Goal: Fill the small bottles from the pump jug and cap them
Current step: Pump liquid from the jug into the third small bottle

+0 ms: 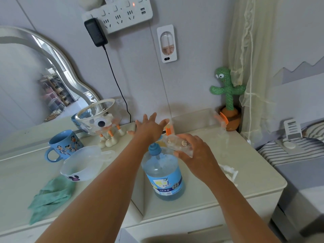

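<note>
The right grip (194, 152) is grasping the small bottle (175, 143), tilted with its long axis pointing left toward the spout of the pump jug (163, 178) standing on the desk (249, 174), while the left grip (149, 128), released and splayed, is hovering over the pump head.
</note>
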A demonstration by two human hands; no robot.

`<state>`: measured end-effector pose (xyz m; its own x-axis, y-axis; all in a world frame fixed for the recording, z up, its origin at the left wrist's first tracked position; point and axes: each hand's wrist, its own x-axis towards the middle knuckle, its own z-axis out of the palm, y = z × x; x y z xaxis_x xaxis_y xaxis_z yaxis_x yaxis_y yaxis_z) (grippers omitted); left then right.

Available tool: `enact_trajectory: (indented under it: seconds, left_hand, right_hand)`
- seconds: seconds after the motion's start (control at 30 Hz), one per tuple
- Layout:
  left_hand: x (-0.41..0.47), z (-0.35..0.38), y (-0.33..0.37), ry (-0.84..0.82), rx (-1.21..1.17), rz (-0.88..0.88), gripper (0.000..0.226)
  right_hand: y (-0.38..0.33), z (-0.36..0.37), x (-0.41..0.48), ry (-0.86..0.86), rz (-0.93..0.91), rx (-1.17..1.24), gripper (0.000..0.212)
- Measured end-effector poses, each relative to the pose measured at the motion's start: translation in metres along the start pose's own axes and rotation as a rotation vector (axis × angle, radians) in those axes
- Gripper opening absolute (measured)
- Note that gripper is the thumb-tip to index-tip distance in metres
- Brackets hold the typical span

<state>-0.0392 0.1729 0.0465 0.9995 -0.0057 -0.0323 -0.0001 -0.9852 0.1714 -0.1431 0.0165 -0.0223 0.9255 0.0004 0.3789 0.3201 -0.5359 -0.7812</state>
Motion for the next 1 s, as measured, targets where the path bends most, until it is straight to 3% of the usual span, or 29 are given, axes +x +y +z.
enact_trajectory:
  seconds: [0.07,0.2,0.7,1.0]
  left_hand:
    - [0.002,0.004,-0.002,-0.016,0.063,0.043,0.065]
    - [-0.004,0.012,0.0,-0.028,-0.07,-0.035,0.062]
    - [-0.002,0.002,0.0,0.046,-0.053,-0.026,0.081]
    - [-0.002,0.008,0.0,-0.051,0.017,0.008,0.059]
  right_hand:
    - [0.003,0.003,0.0,-0.003,-0.001,0.002,0.047]
    - [0.01,0.005,-0.003,-0.021,0.026,0.009,0.047]
    - [-0.004,-0.001,-0.002,0.02,0.004,-0.014,0.047]
    - [0.005,0.004,0.0,0.006,0.018,-0.014,0.046]
